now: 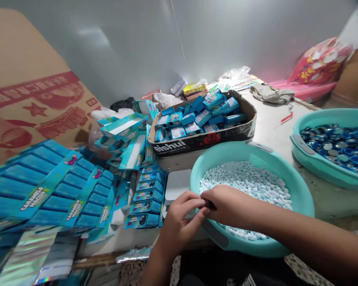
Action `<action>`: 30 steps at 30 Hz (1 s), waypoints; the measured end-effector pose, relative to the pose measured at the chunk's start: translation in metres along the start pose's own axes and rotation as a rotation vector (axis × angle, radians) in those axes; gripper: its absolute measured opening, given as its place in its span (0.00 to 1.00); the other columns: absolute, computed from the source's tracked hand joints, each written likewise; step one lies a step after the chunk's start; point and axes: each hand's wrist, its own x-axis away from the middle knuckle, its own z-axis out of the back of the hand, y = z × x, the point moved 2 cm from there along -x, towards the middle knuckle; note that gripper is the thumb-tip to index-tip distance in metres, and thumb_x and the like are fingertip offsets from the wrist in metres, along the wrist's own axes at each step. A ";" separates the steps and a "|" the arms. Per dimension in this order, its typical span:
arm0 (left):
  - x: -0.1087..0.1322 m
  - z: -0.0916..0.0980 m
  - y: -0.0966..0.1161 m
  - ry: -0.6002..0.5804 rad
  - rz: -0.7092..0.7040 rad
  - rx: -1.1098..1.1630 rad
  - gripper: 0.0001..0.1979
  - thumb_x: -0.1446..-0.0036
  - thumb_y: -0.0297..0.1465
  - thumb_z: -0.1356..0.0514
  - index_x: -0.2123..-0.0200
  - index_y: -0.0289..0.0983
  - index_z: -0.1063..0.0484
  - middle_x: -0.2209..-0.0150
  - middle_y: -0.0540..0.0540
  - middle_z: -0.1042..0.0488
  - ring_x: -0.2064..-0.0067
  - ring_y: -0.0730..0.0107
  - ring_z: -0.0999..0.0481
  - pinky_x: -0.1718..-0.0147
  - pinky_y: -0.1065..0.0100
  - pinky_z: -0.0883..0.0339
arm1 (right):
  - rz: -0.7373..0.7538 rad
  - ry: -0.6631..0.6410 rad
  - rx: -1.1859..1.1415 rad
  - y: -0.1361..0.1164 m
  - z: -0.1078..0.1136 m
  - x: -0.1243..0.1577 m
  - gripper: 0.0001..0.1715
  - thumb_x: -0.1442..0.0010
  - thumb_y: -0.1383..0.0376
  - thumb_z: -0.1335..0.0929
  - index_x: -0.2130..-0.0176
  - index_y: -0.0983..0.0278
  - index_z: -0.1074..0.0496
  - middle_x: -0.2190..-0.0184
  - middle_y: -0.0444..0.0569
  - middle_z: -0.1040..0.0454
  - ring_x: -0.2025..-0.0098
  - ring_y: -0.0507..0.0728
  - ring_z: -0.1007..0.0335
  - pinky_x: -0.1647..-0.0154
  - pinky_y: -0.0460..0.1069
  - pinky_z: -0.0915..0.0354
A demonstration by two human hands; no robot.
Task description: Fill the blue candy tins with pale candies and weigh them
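Note:
My left hand [183,220] and my right hand [226,204] meet at the left rim of a turquoise basin [301,194] filled with small pale-blue and white candies [247,176]. Both hands are closed, with their fingertips pinched together. A small dark spot [211,205] shows between the fingers, but what they hold is mostly hidden. Just left of the basin is a flat white-grey lid or pad [177,184]. Beside it stands a row of small blue candy boxes [146,206] in a display tray, closest to my left hand.
Behind the basin, a cut-down carton [203,143] holds many blue boxes [197,115]. A second turquoise basin [319,163] at right contains blue and silvery round pieces [343,147]. Stacked blue display packs [44,182] and a large cardboard box [32,87] occupy the left. A grey cloth [271,94] lies at the back.

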 end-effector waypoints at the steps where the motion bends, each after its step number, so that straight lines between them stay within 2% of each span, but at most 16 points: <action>1: -0.001 -0.001 -0.004 0.011 0.013 0.015 0.09 0.39 0.26 0.42 0.58 0.40 0.24 0.61 0.45 0.26 0.59 0.69 0.26 0.61 0.69 0.31 | 0.001 0.001 0.021 0.000 -0.001 0.000 0.09 0.43 0.62 0.34 0.67 0.64 0.27 0.74 0.48 0.26 0.73 0.52 0.36 0.75 0.47 0.56; 6: -0.003 -0.002 -0.013 0.017 0.031 0.012 0.08 0.42 0.25 0.40 0.59 0.39 0.25 0.61 0.45 0.28 0.59 0.69 0.27 0.60 0.69 0.32 | -0.011 -0.012 0.047 0.002 -0.002 -0.002 0.09 0.45 0.62 0.34 0.69 0.65 0.27 0.75 0.48 0.27 0.74 0.51 0.38 0.75 0.47 0.57; 11: -0.006 -0.005 -0.010 -0.056 0.101 0.008 0.08 0.46 0.22 0.39 0.64 0.38 0.32 0.62 0.47 0.30 0.59 0.69 0.29 0.59 0.70 0.34 | -0.025 -0.035 0.032 0.003 -0.001 -0.004 0.08 0.47 0.62 0.32 0.68 0.64 0.26 0.75 0.47 0.27 0.75 0.51 0.40 0.75 0.47 0.56; 14: -0.003 0.000 -0.008 -0.084 0.073 -0.019 0.08 0.45 0.21 0.40 0.64 0.38 0.34 0.61 0.47 0.30 0.58 0.69 0.29 0.58 0.69 0.34 | -0.018 -0.020 -0.007 0.003 0.001 -0.004 0.10 0.47 0.60 0.30 0.66 0.64 0.25 0.74 0.47 0.27 0.73 0.52 0.37 0.75 0.46 0.55; 16: 0.002 0.012 -0.007 -0.050 0.039 -0.042 0.06 0.43 0.23 0.41 0.64 0.39 0.34 0.62 0.47 0.29 0.58 0.69 0.28 0.58 0.69 0.34 | -0.032 0.003 -0.054 0.003 0.003 -0.004 0.12 0.46 0.58 0.30 0.63 0.62 0.24 0.73 0.46 0.25 0.72 0.52 0.36 0.74 0.46 0.53; 18: 0.007 0.032 -0.010 0.055 0.053 -0.113 0.04 0.41 0.27 0.41 0.65 0.39 0.34 0.64 0.47 0.28 0.59 0.69 0.27 0.58 0.69 0.33 | -0.060 0.019 -0.094 0.005 0.004 -0.003 0.13 0.44 0.57 0.30 0.60 0.61 0.24 0.71 0.46 0.24 0.71 0.52 0.34 0.73 0.46 0.52; 21: 0.012 0.074 -0.025 0.266 0.238 -0.351 0.02 0.40 0.31 0.41 0.65 0.40 0.31 0.63 0.47 0.25 0.57 0.67 0.26 0.59 0.68 0.32 | -0.077 0.029 -0.094 0.007 0.005 -0.003 0.12 0.41 0.57 0.32 0.60 0.60 0.24 0.71 0.46 0.24 0.71 0.52 0.34 0.73 0.46 0.51; 23: 0.014 0.099 -0.040 0.323 0.369 -0.545 0.05 0.40 0.33 0.42 0.63 0.40 0.28 0.61 0.46 0.24 0.57 0.64 0.26 0.61 0.68 0.32 | -0.064 0.032 -0.071 0.007 0.004 -0.003 0.12 0.40 0.57 0.33 0.61 0.60 0.24 0.72 0.46 0.25 0.71 0.53 0.34 0.73 0.46 0.52; 26: 0.012 0.117 -0.068 0.269 0.486 -0.669 0.08 0.40 0.34 0.44 0.63 0.39 0.26 0.59 0.45 0.22 0.56 0.62 0.25 0.58 0.66 0.31 | -0.042 0.025 -0.052 0.006 0.002 -0.002 0.12 0.40 0.56 0.32 0.61 0.60 0.25 0.72 0.46 0.25 0.71 0.53 0.34 0.74 0.46 0.52; 28: 0.011 0.116 -0.084 0.203 0.539 -0.664 0.10 0.40 0.36 0.44 0.63 0.39 0.25 0.58 0.44 0.22 0.55 0.61 0.25 0.54 0.63 0.32 | -0.041 0.024 -0.054 0.006 0.002 -0.002 0.12 0.40 0.56 0.32 0.61 0.60 0.25 0.72 0.46 0.25 0.71 0.53 0.34 0.74 0.46 0.52; 30: 0.011 0.109 -0.094 0.171 0.551 -0.659 0.13 0.40 0.37 0.45 0.60 0.38 0.25 0.55 0.42 0.22 0.51 0.59 0.26 0.45 0.58 0.37 | -0.049 0.028 -0.058 0.007 0.002 -0.001 0.12 0.40 0.56 0.32 0.60 0.60 0.25 0.71 0.46 0.24 0.71 0.53 0.34 0.73 0.46 0.51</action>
